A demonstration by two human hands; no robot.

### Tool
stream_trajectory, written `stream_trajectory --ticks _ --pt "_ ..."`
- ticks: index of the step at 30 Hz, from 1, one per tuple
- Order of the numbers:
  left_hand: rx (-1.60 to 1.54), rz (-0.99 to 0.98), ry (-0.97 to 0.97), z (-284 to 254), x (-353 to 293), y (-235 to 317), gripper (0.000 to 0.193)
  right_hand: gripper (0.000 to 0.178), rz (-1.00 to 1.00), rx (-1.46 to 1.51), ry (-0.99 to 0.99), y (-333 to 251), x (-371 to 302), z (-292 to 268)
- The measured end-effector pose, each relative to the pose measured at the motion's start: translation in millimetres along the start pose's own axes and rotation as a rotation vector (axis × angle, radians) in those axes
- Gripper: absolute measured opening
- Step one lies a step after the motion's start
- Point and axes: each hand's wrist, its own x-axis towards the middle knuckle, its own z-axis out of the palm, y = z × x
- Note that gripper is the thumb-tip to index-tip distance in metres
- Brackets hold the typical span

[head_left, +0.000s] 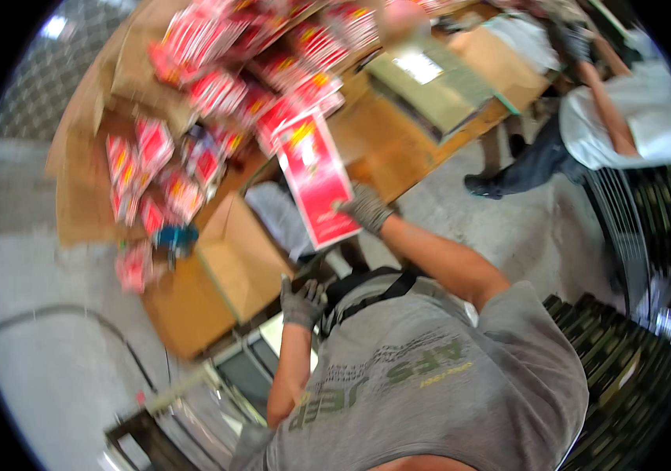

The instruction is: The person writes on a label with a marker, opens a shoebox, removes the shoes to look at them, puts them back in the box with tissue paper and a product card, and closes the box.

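My right hand [368, 210], in a grey glove, grips the lower edge of a flat red packet [319, 184] with a yellow and white printed top. The packet hangs in front of me, its far end over a heap of similar packets. My left hand [302, 304], gloved too, is held low near my waist with its fingers apart and nothing in it. Close to it stands an open cardboard box [245, 243]. Bundles of red and white packets [202, 39] are heaped across the table [386, 153], blurred by motion.
A large carton [84, 173] holds more red packets at the left, with a teal tool [176, 237] near it. On the table lies an olive-green box [437, 86]. A co-worker [626, 118] sits at the right beside dark slatted stacks [618, 377]. A dark hose [76, 310] crosses the floor.
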Motion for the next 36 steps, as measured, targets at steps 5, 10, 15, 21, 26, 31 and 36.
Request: stream_trajectory --ticks 5,10,15,21,26,31,36 --pt "-0.242 0.285 0.112 -52.3 57.1 25.8 0.099 0.032 0.093 0.003 -0.045 8.7 4.4 7.4" --pt "-0.400 0.484 0.007 -95.2 119.3 29.8 0.047 0.034 0.170 -0.002 -0.134 -5.1 5.7 31.2" --pt "-0.205 0.899 0.318 -43.3 72.1 2.1 0.043 0.039 -0.108 -0.509 -0.033 6.8 14.6 32.7" --pt "0.166 1.183 0.536 -24.0 22.3 -22.1 0.041 0.071 -0.316 -1.396 -0.375 13.7 -10.1 100.8" --pt "0.293 0.984 0.395 -38.8 17.2 -24.8 0.038 0.073 -0.332 -1.550 -0.516 37.7 -13.1 100.5" --pt "0.393 0.997 0.343 -52.6 31.2 -28.3 0.036 0.068 -0.360 -1.476 -0.407 50.7 -13.1 94.9" --pt "0.384 0.912 0.378 -36.3 10.1 -25.9 0.035 0.067 -0.456 -1.258 -0.272 52.3 -2.6 79.9"
